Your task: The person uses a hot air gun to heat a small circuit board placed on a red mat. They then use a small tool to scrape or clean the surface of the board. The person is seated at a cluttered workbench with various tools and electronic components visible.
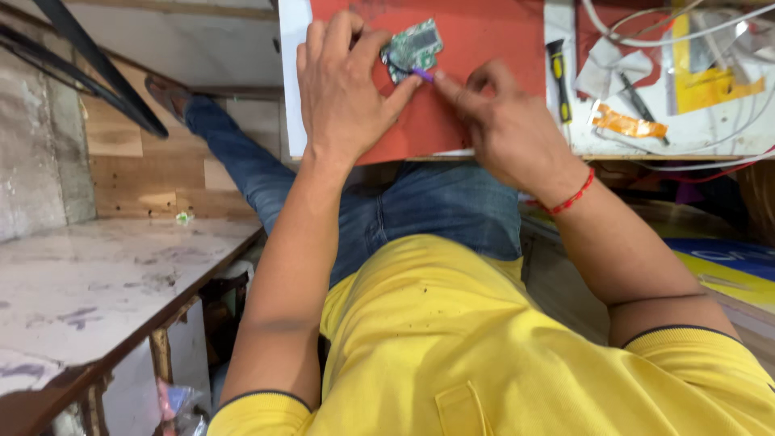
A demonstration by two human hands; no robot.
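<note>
Here, left hand [345, 89] grip clamps the circuit board [412, 48] (green), right hand [504, 121] pinches a purple tool [424, 75].

A single head-worn camera looks steeply down the person's own chest and arms, close in. It faces forward onto the near edge of the worktop [500, 32], with the lap and floor below it.

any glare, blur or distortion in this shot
Head view: even light, no harsh glare; the small green circuit board under the left hand and right hand is fairly sharp; the yellow shirt bulges large from wide-angle distortion.
</note>
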